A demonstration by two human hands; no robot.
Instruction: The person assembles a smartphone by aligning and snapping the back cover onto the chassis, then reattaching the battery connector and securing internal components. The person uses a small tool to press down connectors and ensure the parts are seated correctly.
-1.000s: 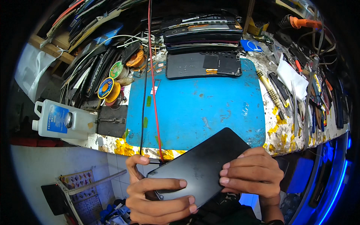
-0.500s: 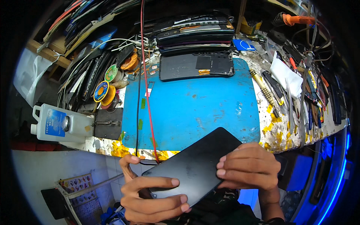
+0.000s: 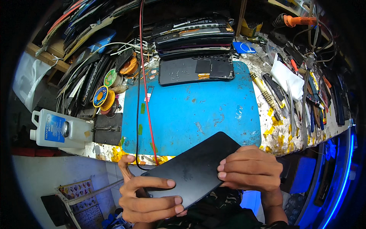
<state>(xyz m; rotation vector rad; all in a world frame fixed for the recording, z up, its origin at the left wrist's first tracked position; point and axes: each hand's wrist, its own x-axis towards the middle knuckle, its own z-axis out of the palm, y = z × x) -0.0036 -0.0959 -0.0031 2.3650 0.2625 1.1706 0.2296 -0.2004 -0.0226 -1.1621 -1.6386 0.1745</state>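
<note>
A black smartphone (image 3: 198, 164) is held tilted in front of the bench's near edge, its dark, smudged face turned up. My left hand (image 3: 148, 194) grips its lower left end, several fingers lying across the face and the index finger or thumb raised off it. Around the upper right end closes my right hand (image 3: 253, 168), fingertips on the face near the edge. The undersides of both hands and the phone's back are hidden. Beyond the phone lies a scuffed blue work mat (image 3: 190, 107).
Several opened phones (image 3: 196, 70) are stacked at the mat's far edge. Solder spools (image 3: 102, 97) and a white plastic jug (image 3: 61, 128) stand left. Tweezers, screwdrivers and a white cloth (image 3: 288, 78) lie right. Red and black cables (image 3: 146, 103) hang across the mat's left side.
The bench has shifted slightly left in view. Both hands keep their hold on the phone, which has moved a little left and lower with them.
</note>
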